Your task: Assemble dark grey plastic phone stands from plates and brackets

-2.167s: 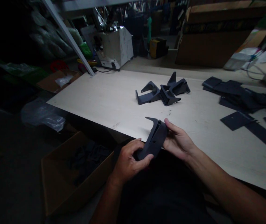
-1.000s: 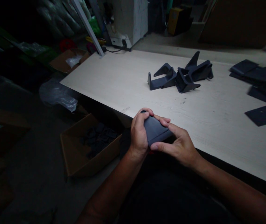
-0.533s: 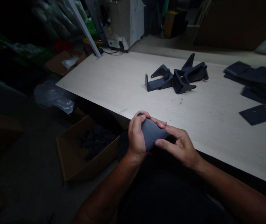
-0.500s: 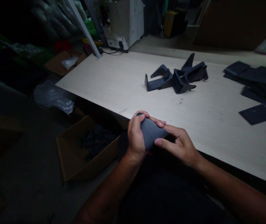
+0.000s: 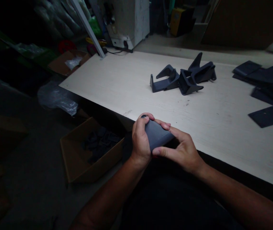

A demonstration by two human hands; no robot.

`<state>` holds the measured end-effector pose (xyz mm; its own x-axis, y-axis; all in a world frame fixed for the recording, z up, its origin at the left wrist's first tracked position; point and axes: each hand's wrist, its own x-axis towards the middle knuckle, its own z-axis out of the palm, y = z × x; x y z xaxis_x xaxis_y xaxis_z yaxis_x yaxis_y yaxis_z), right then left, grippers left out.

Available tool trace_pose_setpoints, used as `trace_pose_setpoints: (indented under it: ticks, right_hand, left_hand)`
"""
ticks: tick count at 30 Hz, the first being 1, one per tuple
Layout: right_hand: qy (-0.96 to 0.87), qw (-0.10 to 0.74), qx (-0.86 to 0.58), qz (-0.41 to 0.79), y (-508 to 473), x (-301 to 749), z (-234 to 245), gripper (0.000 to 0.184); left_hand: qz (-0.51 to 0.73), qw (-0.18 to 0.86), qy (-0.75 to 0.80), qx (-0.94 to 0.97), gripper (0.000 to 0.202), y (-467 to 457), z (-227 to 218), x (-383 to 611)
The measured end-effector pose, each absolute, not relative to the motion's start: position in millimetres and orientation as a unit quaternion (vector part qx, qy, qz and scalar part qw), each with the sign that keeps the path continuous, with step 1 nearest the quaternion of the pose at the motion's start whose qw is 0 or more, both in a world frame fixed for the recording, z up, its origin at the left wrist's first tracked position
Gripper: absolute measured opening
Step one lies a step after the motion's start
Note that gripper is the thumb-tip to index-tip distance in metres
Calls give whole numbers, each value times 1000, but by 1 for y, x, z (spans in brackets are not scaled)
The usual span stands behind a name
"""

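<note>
The held bracket (image 5: 157,135) looks matt plastic; the table top (image 5: 117,86) pale, smooth woodgrain laminate; the box (image 5: 91,163) plain cardboard.

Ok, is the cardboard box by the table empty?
Not empty: dark pieces lie heaped inside the open cardboard box.

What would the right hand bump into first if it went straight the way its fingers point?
The dark grey plastic bracket. The right hand is already touching it, so that comes first. Just past the bracket is the left hand, wrapped around its other side.
</note>
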<state>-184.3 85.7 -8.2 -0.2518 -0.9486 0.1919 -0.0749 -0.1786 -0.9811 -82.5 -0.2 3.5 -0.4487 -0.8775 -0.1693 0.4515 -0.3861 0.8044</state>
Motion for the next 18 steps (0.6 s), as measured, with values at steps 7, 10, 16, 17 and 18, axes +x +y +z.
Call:
trace_pose_setpoints:
  ticks: [7, 10, 16, 17, 18]
  right_hand:
    - [550, 404, -514, -520, 93, -211, -7, 22]
    - [543, 416, -516, -515, 95, -215, -6, 21]
    - [551, 437, -499, -506, 88, -215, -11, 24]
    - [557, 427, -506, -502, 88, -217, -12, 24]
    - [561, 414, -515, -498, 88, -220, -13, 25]
  left_hand:
    - [-801, 414, -311, 299, 14, 0, 0, -87]
    - [-794, 422, -301, 317, 13, 4, 0, -86]
    - [-816, 399, -242, 342, 12, -2, 0, -83]
    - [-826, 394, -217, 339, 11, -4, 0, -83]
    - [-835, 390, -190, 339, 11, -7, -1, -83]
